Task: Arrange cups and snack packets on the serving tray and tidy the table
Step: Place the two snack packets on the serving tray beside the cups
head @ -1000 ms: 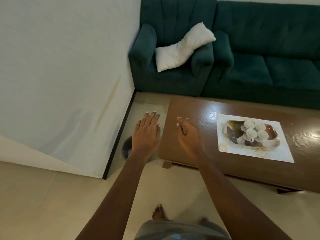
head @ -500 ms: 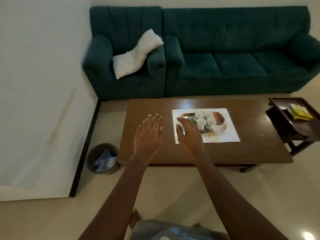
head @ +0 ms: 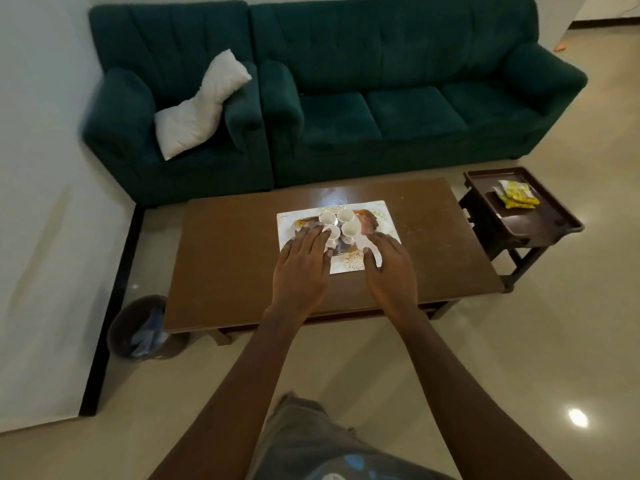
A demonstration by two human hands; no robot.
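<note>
While your left hand point(head: 301, 268) and right hand point(head: 389, 268) hover over the near edge of the tray point(head: 367, 220), fingers are straight and nothing is held. Four white cups point(head: 337, 223) stand bunched on it, with a patterned placemat point(head: 389, 216) underneath. Careful: your left fingertips look just beside the nearest cup, and a loose sweep could tip it. That mat may slide on the glossy brown table point(head: 225, 258). Snack packets point(head: 517, 197) lie well apart on the dark side table point(head: 540, 226) to your right. Green sofa point(head: 398, 116) behind, bin point(head: 142, 327) on the tiled floor to your left.
</note>
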